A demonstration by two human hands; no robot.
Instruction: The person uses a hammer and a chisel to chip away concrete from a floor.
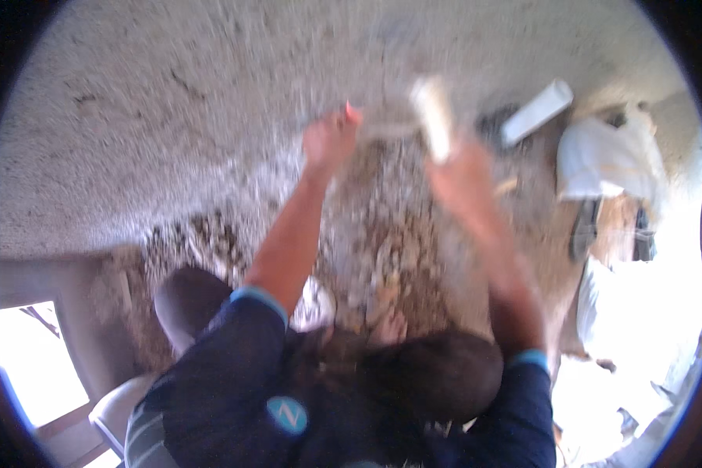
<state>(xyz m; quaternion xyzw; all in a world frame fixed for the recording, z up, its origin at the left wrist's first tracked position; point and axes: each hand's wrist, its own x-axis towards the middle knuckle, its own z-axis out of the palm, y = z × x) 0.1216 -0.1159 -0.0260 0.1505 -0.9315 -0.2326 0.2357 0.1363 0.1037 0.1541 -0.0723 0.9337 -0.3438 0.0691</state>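
Observation:
In front of me rises a rough grey plastered wall (210,93). My left hand (331,140) is closed close to this wall, its thumb side up; whatever its fingers hold is too small or hidden to make out. My right hand (462,178), smeared by motion, is raised to the right of it. A pale, thick, stick-like tool (433,117) sticks up out of that closed hand and leans slightly left at its top. Blur hides the tool's exact kind. Both forearms reach forward over my bent knees.
Broken rubble (402,226) covers the floor between my feet and the wall. At the right lie a white tube (538,113), a white sack (604,160) and dark footwear (585,230). A bright opening (39,363) and a pale chair edge (113,409) show at the lower left.

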